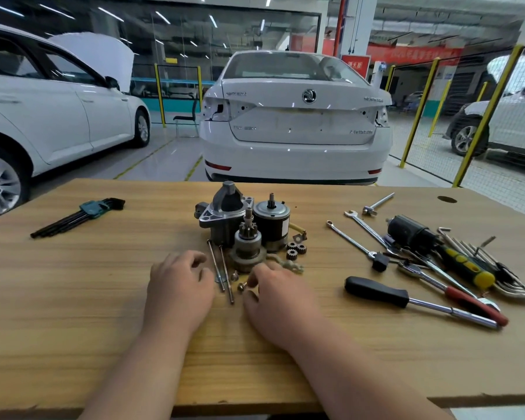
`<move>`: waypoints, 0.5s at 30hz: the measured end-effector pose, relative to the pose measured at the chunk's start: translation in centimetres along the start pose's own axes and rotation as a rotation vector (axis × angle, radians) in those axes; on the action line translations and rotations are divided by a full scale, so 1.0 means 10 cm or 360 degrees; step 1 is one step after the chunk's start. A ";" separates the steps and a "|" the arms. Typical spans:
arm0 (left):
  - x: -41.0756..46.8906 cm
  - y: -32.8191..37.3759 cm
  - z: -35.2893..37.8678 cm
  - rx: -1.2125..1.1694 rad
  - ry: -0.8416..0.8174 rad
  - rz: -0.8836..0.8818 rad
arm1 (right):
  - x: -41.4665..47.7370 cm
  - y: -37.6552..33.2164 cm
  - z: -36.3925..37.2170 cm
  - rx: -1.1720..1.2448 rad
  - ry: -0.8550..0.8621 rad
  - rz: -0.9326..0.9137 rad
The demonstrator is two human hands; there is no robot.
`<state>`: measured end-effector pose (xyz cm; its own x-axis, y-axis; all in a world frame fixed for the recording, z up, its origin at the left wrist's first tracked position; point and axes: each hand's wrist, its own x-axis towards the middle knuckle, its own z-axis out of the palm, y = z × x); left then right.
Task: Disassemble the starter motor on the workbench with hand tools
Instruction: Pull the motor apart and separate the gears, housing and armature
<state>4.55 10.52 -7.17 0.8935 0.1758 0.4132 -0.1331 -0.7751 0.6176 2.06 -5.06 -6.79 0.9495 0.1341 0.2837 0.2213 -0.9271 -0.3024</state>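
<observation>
Wooden workbench (73,283), car workshop (170,159); left hand (179,289) loose, empty; right hand (281,301), hold unclear.

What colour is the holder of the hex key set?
The holder is teal green; head view.

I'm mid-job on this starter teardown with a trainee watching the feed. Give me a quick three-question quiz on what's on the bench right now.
1. True or false: the hex key set lies on the left of the workbench, apart from the other tools.
2. How many small loose gears lie beside the black motor body? A) one B) three C) six
3. Which hand has its fingertips nearest the small screw in front of the drive pinion assembly?

Key: 1 true. 2 B. 3 the right hand; the left hand rests on the bench, holding nothing.
</observation>
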 end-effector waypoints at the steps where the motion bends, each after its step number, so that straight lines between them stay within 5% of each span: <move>1: 0.00 0.01 0.02 0.0141 -0.0083 0.0031 | -0.01 -0.01 -0.01 -0.0025 -0.0018 0.0001; 5: 0.00 0.01 0.11 0.0484 -0.0298 0.0188 | 0.08 -0.06 -0.01 -0.0008 -0.0045 -0.0001; 15: -0.06 0.00 0.07 0.0173 -0.0338 0.0321 | 0.19 -0.02 0.13 0.0024 0.0069 0.0072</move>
<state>4.34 10.02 -7.85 0.9248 -0.1100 0.3641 -0.2804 -0.8439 0.4573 4.13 -4.16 -7.31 0.9482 0.0766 0.3084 0.1820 -0.9264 -0.3295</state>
